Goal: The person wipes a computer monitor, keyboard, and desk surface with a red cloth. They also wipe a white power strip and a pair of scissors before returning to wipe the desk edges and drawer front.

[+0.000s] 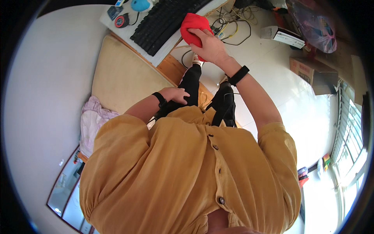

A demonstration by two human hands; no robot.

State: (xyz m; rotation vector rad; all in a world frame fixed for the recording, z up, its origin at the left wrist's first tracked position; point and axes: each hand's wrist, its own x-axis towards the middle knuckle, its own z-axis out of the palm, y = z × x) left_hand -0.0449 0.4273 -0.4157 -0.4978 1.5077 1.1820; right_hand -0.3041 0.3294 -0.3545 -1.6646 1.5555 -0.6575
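Note:
A red cloth (194, 27) is bunched under my right hand (209, 46) at the edge of a white tabletop (163, 54). The fingers are spread over the cloth and gripping it, and part of it hangs below the hand. A black keyboard (166, 25) lies on the tabletop just left of the cloth. My left hand (178, 95) rests on my black trouser leg (191, 84), holding nothing, with the thumb and fingers apart.
A blue round object (140, 5) and a black-and-red round object (121, 21) sit on the tabletop. Tangled cables (233, 23) lie on the tiled floor. At right are a cardboard box (302, 68) and a plastic bag (317, 32). Left is a beige padded surface (125, 70) with pinkish fabric (95, 120).

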